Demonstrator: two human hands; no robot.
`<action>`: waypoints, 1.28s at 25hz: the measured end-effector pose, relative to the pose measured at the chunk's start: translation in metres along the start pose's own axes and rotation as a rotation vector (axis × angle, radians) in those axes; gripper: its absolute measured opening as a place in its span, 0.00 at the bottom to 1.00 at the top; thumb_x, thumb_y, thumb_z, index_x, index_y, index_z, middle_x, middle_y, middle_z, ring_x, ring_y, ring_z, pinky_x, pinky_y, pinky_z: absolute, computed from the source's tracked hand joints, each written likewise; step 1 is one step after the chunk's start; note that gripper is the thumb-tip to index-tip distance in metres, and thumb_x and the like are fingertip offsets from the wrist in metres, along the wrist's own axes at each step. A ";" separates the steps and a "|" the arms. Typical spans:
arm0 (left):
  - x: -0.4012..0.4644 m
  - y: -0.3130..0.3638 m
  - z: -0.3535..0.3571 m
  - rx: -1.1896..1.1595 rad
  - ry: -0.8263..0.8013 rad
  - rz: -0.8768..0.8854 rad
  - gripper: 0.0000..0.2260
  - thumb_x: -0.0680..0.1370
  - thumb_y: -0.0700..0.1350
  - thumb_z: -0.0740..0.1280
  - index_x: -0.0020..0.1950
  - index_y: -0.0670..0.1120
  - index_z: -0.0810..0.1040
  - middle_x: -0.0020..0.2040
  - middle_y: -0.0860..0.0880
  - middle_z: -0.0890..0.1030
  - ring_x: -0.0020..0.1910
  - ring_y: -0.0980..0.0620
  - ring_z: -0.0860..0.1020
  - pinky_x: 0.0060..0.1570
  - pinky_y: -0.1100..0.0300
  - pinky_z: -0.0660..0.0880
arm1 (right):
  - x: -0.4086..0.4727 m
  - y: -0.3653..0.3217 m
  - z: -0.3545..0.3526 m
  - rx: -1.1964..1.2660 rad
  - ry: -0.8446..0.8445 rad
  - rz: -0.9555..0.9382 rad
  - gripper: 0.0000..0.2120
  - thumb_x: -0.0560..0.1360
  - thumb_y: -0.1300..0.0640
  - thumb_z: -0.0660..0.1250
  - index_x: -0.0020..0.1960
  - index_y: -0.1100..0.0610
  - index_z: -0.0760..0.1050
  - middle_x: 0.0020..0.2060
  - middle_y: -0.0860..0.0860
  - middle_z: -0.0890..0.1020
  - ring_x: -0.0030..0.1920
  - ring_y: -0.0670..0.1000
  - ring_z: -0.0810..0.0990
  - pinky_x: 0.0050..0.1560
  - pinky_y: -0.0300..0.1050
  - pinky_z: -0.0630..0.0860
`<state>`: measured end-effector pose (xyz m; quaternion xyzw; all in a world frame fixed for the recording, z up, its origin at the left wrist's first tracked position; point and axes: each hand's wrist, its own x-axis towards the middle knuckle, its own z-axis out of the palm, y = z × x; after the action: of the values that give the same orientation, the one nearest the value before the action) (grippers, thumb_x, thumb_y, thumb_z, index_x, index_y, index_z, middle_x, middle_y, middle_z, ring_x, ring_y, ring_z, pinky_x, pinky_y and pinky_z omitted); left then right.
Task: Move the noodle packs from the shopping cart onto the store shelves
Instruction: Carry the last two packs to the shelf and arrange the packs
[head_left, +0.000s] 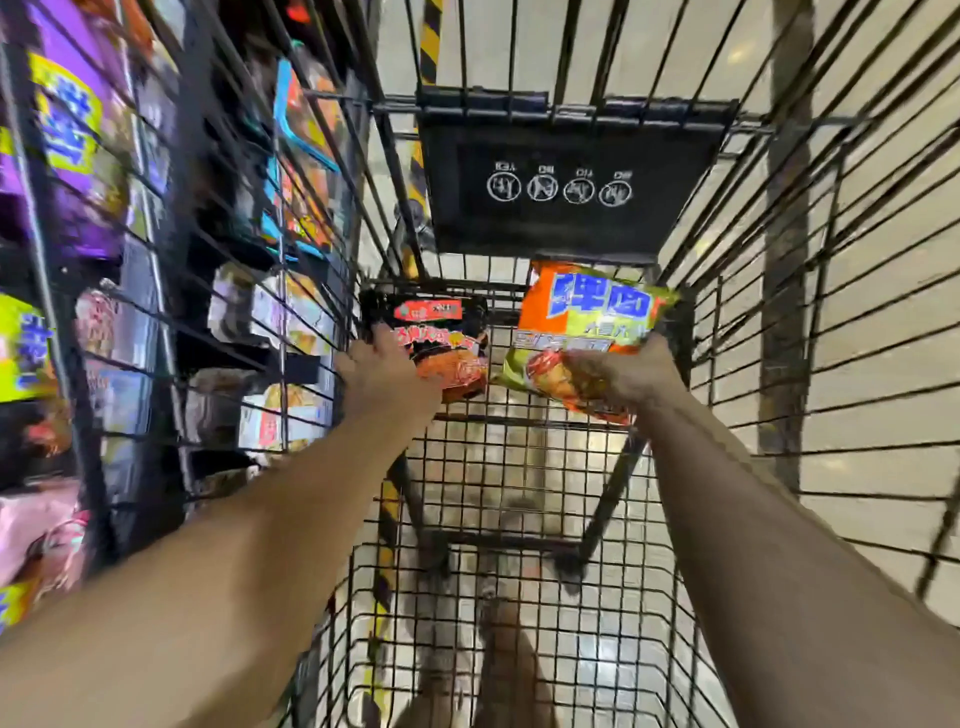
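Note:
Both my arms reach deep into the black wire shopping cart (519, 467). My left hand (382, 371) grips a black and red noodle pack (441, 332) at its near left edge. My right hand (623, 376) grips the near end of an orange and green noodle pack (582, 322) with blue lettering. Both packs are at the far end of the cart's basket, side by side, the orange one tilted up above the wire floor. The picture is blurred by motion.
Store shelves (156, 260) with purple, blue, white and pink packs stand to the left, behind the cart's left wire wall (291, 218). The black child-seat flap (566, 182) with white icons hangs at the far end. Pale floor tiles show beyond the right wall.

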<state>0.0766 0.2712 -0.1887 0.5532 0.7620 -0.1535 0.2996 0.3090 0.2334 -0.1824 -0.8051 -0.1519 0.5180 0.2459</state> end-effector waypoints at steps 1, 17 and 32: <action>0.003 -0.001 0.006 -0.004 0.004 -0.010 0.46 0.76 0.61 0.70 0.82 0.42 0.48 0.77 0.37 0.60 0.76 0.37 0.57 0.72 0.45 0.65 | 0.004 0.004 0.004 -0.004 0.011 0.027 0.22 0.71 0.64 0.79 0.59 0.58 0.72 0.56 0.54 0.82 0.52 0.52 0.80 0.48 0.42 0.78; 0.019 -0.017 0.033 -0.458 -0.075 -0.127 0.68 0.56 0.58 0.86 0.82 0.44 0.46 0.76 0.41 0.68 0.75 0.40 0.66 0.72 0.42 0.67 | 0.012 0.032 0.001 -0.170 0.104 -0.092 0.22 0.64 0.53 0.84 0.54 0.53 0.82 0.50 0.51 0.86 0.48 0.54 0.85 0.54 0.50 0.81; -0.027 -0.016 0.007 -0.796 -0.090 0.046 0.42 0.67 0.37 0.82 0.74 0.43 0.61 0.65 0.47 0.76 0.66 0.47 0.74 0.69 0.50 0.71 | -0.046 0.019 -0.025 -0.212 0.049 -0.321 0.26 0.74 0.57 0.76 0.68 0.56 0.69 0.55 0.49 0.78 0.54 0.52 0.78 0.42 0.42 0.74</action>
<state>0.0691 0.2414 -0.1786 0.4036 0.7353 0.1364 0.5270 0.3126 0.1889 -0.1490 -0.8043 -0.3259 0.4335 0.2430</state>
